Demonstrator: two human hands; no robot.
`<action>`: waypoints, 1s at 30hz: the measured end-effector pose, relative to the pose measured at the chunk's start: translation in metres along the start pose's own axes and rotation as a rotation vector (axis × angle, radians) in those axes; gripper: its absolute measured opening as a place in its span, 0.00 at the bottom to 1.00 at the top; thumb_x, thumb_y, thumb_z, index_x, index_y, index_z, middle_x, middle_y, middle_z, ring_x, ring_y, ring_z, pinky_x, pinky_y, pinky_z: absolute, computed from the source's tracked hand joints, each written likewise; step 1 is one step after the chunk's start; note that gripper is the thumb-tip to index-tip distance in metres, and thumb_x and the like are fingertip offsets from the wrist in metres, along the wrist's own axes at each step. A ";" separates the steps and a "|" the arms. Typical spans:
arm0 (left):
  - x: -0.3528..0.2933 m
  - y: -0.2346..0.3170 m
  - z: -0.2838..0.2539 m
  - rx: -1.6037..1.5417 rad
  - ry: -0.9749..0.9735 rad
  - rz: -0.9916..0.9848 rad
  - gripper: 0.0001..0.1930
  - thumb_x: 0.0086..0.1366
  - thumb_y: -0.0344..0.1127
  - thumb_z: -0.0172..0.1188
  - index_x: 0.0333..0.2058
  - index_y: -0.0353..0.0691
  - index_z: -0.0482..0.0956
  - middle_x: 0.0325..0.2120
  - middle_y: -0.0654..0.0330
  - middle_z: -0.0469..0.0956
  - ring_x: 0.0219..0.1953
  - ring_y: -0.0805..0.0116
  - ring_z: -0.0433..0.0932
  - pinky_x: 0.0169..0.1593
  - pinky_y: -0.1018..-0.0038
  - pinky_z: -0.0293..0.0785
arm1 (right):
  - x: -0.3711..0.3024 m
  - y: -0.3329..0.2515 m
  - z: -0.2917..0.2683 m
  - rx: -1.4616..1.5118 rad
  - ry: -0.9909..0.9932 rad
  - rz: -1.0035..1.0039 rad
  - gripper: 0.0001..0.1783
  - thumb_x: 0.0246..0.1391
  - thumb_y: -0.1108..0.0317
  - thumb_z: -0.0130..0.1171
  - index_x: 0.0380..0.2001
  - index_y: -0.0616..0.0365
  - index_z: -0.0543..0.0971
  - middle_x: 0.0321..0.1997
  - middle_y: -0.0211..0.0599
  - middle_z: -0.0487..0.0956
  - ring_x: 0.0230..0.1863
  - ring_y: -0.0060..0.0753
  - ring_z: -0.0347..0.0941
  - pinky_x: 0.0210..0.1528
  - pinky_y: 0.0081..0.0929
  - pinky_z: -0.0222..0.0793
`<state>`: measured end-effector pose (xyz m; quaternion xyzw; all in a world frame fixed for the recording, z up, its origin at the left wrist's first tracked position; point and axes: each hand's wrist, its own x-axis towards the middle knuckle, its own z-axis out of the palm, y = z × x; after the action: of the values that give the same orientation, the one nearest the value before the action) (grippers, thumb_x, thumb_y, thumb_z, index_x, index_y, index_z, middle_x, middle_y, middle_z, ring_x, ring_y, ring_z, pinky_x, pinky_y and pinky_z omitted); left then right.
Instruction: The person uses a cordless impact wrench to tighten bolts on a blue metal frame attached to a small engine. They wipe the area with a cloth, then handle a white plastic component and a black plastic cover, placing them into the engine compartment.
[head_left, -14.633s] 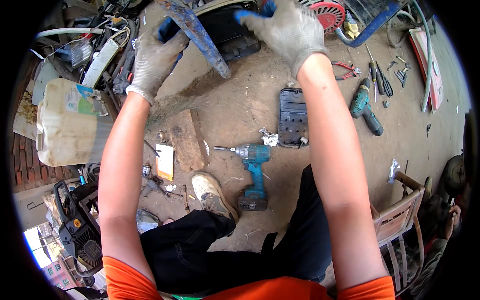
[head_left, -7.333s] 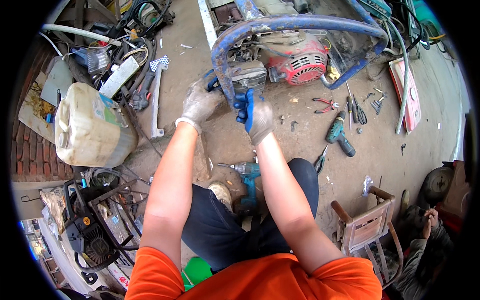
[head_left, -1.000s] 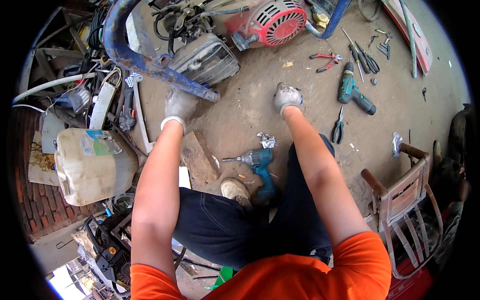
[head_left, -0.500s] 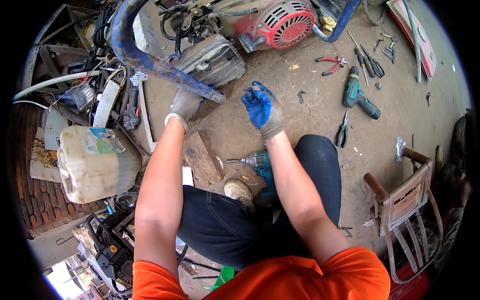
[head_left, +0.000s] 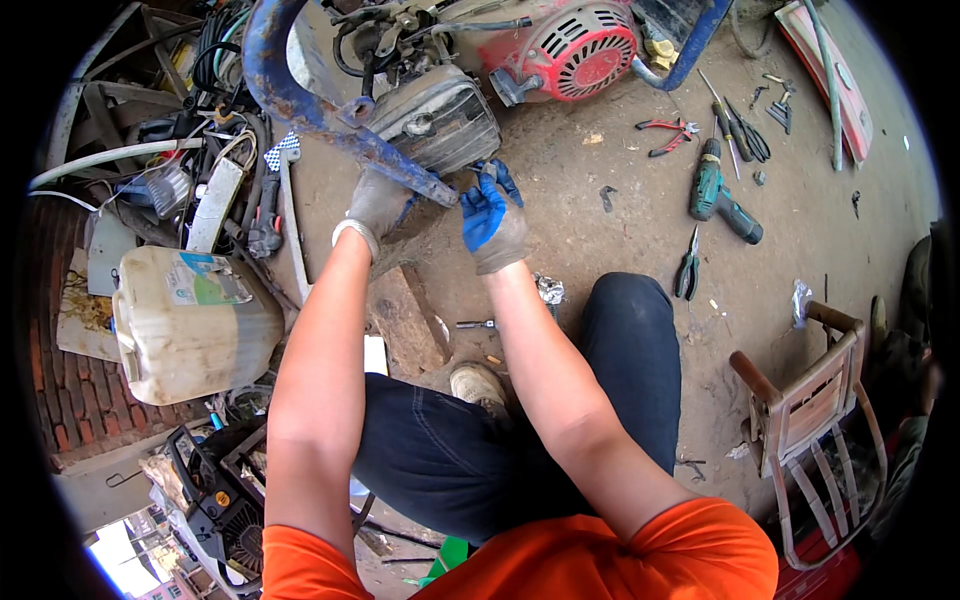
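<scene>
My right hand (head_left: 496,222), in a grey glove with a blue palm, is beside the lower end of a scuffed blue tube frame (head_left: 385,165). Its fingers are curled together, and whatever they may hold is too small to make out. My left hand (head_left: 378,207), gloved likewise, reaches beneath that tube; the tube covers its fingers. Just beyond both hands sits a dusty metal box-shaped part (head_left: 440,125) of a machine with a red engine cover (head_left: 585,55). Below my hands lie a wooden block (head_left: 405,320) and a power driver, its tip (head_left: 475,324) showing beside my right forearm.
On the floor to the right lie a teal cordless drill (head_left: 720,195), red-handled pliers (head_left: 670,136), black pliers (head_left: 688,265) and a screwdriver (head_left: 728,125). A small chair (head_left: 815,420) stands at the lower right. A plastic jerrycan (head_left: 200,325) and piled scrap crowd the left.
My right hand has moved left, up to the blue tube's end, and its forearm now covers most of the power driver. My left hand has stayed beneath the tube.
</scene>
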<state>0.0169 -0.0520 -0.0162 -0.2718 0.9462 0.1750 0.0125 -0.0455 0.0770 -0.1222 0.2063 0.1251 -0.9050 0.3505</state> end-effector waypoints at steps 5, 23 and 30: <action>0.000 0.004 -0.004 0.022 0.024 0.038 0.17 0.59 0.38 0.53 0.43 0.33 0.76 0.47 0.44 0.74 0.52 0.46 0.70 0.55 0.63 0.65 | 0.004 0.013 -0.008 -0.083 0.039 -0.093 0.10 0.54 0.74 0.59 0.40 0.49 0.78 0.37 0.26 0.80 0.29 0.19 0.72 0.34 0.19 0.69; 0.005 0.010 -0.006 -0.056 0.002 0.024 0.18 0.59 0.40 0.57 0.44 0.35 0.77 0.45 0.47 0.76 0.50 0.51 0.72 0.54 0.64 0.67 | 0.035 -0.033 -0.016 -0.432 -0.034 0.531 0.11 0.55 0.58 0.57 0.35 0.53 0.80 0.25 0.30 0.78 0.14 0.19 0.61 0.17 0.20 0.57; 0.006 -0.001 -0.005 0.017 -0.051 0.023 0.20 0.57 0.41 0.61 0.45 0.34 0.76 0.45 0.48 0.76 0.49 0.54 0.72 0.54 0.67 0.65 | 0.008 -0.006 -0.007 -0.729 0.125 -0.133 0.11 0.58 0.62 0.53 0.35 0.57 0.79 0.25 0.32 0.77 0.17 0.20 0.65 0.19 0.21 0.62</action>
<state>0.0130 -0.0578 -0.0128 -0.2562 0.9501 0.1739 0.0370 -0.0528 0.0791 -0.1313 0.1141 0.4735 -0.8073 0.3333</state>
